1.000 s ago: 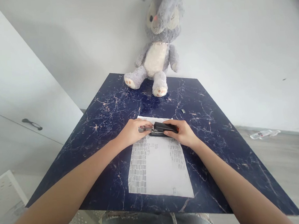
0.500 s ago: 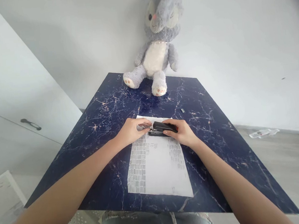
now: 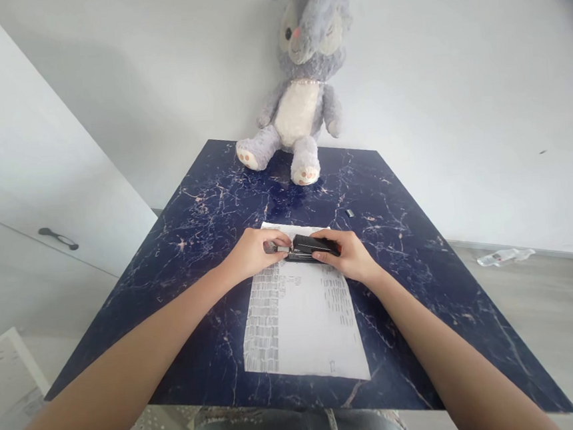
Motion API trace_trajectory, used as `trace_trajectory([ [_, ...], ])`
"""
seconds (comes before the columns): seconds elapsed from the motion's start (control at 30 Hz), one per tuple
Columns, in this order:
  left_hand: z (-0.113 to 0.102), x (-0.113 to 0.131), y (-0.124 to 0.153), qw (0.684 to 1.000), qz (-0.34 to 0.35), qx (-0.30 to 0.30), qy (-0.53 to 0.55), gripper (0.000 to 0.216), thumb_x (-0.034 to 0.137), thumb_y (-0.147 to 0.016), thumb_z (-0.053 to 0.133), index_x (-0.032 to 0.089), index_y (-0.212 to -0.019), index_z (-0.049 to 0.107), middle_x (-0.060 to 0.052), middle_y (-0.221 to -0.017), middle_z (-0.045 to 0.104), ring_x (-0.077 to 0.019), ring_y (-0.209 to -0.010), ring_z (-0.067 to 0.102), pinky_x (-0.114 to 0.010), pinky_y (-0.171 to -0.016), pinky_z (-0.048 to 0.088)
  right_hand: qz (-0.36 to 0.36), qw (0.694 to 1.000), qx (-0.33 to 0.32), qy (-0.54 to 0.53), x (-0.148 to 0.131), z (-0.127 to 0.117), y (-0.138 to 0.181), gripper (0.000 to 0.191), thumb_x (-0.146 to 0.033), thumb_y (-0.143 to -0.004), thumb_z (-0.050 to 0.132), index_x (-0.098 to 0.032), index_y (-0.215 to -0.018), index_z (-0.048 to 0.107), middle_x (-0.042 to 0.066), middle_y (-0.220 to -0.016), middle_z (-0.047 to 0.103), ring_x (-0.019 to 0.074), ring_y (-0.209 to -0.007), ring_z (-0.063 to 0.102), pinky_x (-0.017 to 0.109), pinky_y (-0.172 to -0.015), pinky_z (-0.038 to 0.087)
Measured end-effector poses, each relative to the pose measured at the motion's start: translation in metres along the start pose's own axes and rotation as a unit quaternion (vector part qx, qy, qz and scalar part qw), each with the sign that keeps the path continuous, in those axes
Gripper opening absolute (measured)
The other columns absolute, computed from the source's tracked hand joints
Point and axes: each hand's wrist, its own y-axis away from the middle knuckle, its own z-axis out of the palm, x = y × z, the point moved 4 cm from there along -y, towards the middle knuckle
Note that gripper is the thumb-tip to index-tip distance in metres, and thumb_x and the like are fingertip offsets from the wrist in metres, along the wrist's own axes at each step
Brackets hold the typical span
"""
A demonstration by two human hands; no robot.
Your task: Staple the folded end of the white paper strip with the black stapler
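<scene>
A black stapler (image 3: 310, 245) lies across the upper part of a printed sheet of paper (image 3: 310, 320), its top arm lifted from the base. My right hand (image 3: 346, 253) is closed around its right end, thumb in front and fingers behind. At the stapler's left, raised end, my left hand (image 3: 254, 251) pinches a small grey metallic strip (image 3: 282, 249) between thumb and fingers. Whether this strip is staples or a part of the stapler, I cannot tell.
The dark blue marbled table (image 3: 193, 236) bears a small greyish piece (image 3: 349, 213) beyond my right hand. A large grey plush toy (image 3: 300, 110) sits at the back against the wall. A white cabinet (image 3: 29, 197) stands left; clear plastic (image 3: 505, 257) lies on the floor right.
My left fingertips have shifted slightly, and the grey strip between them shows more clearly. My right hand and the stapler have stayed nearly still.
</scene>
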Motion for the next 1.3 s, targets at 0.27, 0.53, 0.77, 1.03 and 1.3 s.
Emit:
trace_trajectory([
  [0.27,-0.003,0.003,0.001,0.999,0.020,-0.023,-0.018,0.018,0.021,-0.083,0.075,0.024,-0.100,0.080,-0.004,-0.097,0.079,-0.0187,-0.085,0.073,-0.032,-0.081,0.056,0.001,1.000,-0.003,-0.003,0.000,0.000,0.000,0.027,-0.029,-0.086,0.070,-0.021,-0.111,0.071,0.004,-0.101,0.075,0.0210,-0.084,0.069,0.032,-0.076,0.052],
  [0.53,-0.027,-0.015,0.004,0.989,0.062,-0.133,0.010,0.024,0.025,-0.090,0.068,0.029,-0.112,0.077,-0.004,-0.111,0.078,-0.0200,-0.101,0.074,-0.034,-0.094,0.056,-0.005,1.000,0.000,-0.024,-0.004,-0.001,0.000,0.026,-0.031,-0.086,0.072,-0.021,-0.110,0.073,0.005,-0.103,0.076,0.0232,-0.089,0.070,0.035,-0.079,0.053],
  [0.77,-0.005,0.006,0.004,0.997,0.025,-0.027,0.061,0.029,0.020,-0.082,0.075,0.024,-0.110,0.067,0.001,-0.096,0.078,-0.0176,-0.092,0.074,-0.031,-0.092,0.055,-0.063,0.994,0.006,-0.091,-0.026,0.002,0.004,0.026,-0.034,-0.088,0.072,-0.019,-0.109,0.072,0.006,-0.101,0.074,0.0217,-0.087,0.068,0.034,-0.079,0.052],
  [1.03,-0.015,0.005,0.000,0.999,0.032,-0.012,0.027,0.020,0.020,-0.077,0.077,0.022,-0.094,0.068,0.000,-0.092,0.075,-0.0172,-0.083,0.071,-0.029,-0.084,0.052,-0.048,0.996,0.020,-0.076,-0.034,0.016,0.004,0.027,-0.035,-0.087,0.073,-0.021,-0.110,0.072,0.007,-0.104,0.074,0.0230,-0.090,0.068,0.038,-0.084,0.054],
  [1.3,-0.045,-0.023,-0.004,0.992,-0.005,0.098,0.078,0.020,0.037,-0.092,0.065,0.018,-0.097,0.066,-0.004,-0.079,0.075,-0.0149,-0.064,0.065,-0.023,-0.064,0.047,0.031,0.997,0.073,0.007,-0.035,0.026,0.003,0.024,-0.026,-0.081,0.075,-0.022,-0.105,0.071,0.005,-0.100,0.075,0.0217,-0.088,0.069,0.036,-0.084,0.053],
])
